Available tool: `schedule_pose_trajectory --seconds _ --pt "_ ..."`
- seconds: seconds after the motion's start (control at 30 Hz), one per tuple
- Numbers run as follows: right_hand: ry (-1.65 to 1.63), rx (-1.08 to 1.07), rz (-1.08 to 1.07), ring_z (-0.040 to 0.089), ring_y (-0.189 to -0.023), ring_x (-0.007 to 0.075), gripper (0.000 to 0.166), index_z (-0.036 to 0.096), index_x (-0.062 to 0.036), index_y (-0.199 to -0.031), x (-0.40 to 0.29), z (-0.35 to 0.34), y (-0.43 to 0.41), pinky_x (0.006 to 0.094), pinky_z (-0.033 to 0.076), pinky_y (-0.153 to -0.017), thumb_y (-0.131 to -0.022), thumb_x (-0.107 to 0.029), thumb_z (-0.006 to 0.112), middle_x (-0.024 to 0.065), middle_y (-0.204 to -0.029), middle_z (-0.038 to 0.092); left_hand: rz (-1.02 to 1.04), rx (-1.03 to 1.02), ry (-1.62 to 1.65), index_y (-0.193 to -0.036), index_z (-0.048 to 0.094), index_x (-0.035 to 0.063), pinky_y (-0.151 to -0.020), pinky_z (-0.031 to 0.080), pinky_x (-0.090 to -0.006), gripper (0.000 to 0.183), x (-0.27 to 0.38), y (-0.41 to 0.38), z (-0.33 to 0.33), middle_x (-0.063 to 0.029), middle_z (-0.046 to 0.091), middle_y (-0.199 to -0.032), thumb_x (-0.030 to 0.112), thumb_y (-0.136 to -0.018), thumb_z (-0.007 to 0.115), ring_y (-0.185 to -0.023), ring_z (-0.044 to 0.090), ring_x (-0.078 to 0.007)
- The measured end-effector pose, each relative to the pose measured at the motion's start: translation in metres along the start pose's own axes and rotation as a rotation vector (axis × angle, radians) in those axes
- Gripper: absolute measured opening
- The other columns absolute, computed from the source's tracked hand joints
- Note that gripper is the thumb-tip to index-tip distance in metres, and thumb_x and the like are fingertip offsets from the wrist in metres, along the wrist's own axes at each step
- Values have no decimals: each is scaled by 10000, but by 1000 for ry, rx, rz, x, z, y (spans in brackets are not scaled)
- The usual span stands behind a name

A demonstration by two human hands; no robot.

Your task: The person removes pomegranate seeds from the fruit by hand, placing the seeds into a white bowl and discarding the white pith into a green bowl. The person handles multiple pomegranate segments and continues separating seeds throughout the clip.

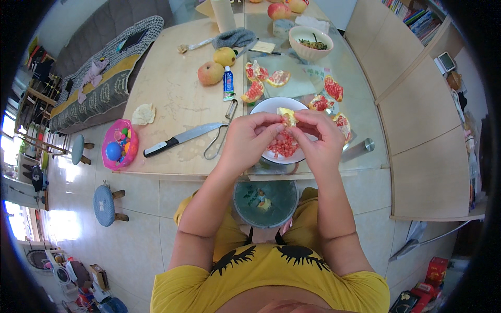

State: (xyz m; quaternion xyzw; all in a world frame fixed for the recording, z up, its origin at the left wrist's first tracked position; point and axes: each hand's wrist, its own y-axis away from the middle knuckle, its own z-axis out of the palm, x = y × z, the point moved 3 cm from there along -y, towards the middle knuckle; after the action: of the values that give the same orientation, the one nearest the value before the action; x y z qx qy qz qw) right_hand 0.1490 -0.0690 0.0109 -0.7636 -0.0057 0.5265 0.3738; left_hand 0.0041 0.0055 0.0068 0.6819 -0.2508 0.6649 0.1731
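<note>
Between the fingertips of my left hand point(252, 139) and my right hand point(321, 137) is a small piece of pomegranate point(288, 116), its yellow-white pith facing up. Both hands grip it over a white enamel bowl point(262, 105) with a dark rim. Loose red pomegranate seeds point(282, 145) lie in that bowl, partly hidden by my fingers. Broken pomegranate sections point(254, 90) rest beyond the bowl on the left. More sections point(334, 88) lie on its right, one of them point(341, 126) close to my right hand.
A knife point(184, 139) and a peeler point(231, 109) lie left of my hands. Behind them are a blue tube point(228, 84), an apple point(210, 73) and a yellow fruit point(224, 57). A metal cylinder point(358, 149) lies at right. A bin point(244, 207) stands between my legs.
</note>
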Motion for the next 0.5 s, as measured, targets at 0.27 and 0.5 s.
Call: schedule_pose_trajectory --seconds 0.27,0.5 --pt "280 6 -138 651 -887 254 251 671 -24 -917 8 -3 -6 327 521 -765 -688 -24 776 107 -976 674 357 138 -550 -1014 678 2 -731 538 -325 189 3 -5 9 -145 691 -965 26 -834 630 -836 679 -263" --pt "206 18 -117 653 -880 234 267 675 -31 -926 11 -7 -6 319 526 -741 -682 -21 783 96 -955 666 438 195 -607 -993 673 15 -764 515 -384 184 2 -3 8 -158 671 -968 26 -817 621 -869 644 -339"
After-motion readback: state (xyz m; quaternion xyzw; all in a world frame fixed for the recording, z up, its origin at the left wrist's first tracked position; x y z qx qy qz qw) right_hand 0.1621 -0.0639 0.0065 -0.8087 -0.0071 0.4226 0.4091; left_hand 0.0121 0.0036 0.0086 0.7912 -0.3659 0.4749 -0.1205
